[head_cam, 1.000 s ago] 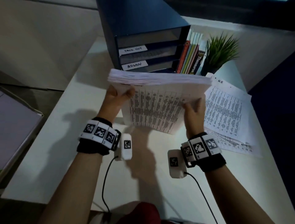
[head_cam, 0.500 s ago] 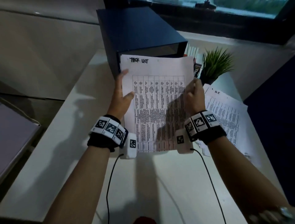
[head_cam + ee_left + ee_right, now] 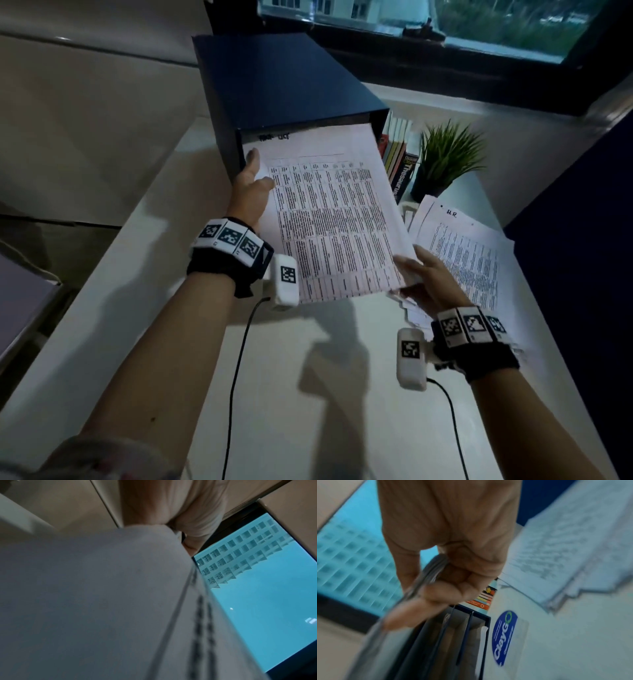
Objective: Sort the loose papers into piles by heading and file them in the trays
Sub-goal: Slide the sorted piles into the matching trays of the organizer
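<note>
A thick stack of printed papers (image 3: pixel 335 219) with a handwritten heading slants up from the table, its far edge inside the top slot of the dark blue tray unit (image 3: pixel 284 82). My left hand (image 3: pixel 251 185) grips the stack's left edge near the slot, thumb on top. My right hand (image 3: pixel 421 277) pinches the near right corner. In the right wrist view my right hand (image 3: pixel 447 574) clamps the stack (image 3: pixel 428 572) above the tray shelves (image 3: pixel 464 635). The left wrist view is blurred: the stack (image 3: pixel 102 601) fills it, with my left hand (image 3: pixel 171 507) above.
A loose pile headed "H.R." (image 3: pixel 469 253) lies fanned on the white table (image 3: pixel 308 394) to the right. Upright books (image 3: pixel 399 161) and a potted plant (image 3: pixel 445 154) stand right of the tray unit. A round blue sticker (image 3: pixel 504 635) is on the table.
The stack went from standing upright on the table to leaning forward, and its top edge slid into the tray unit's top slot. My right hand shifted down to the near right corner.
</note>
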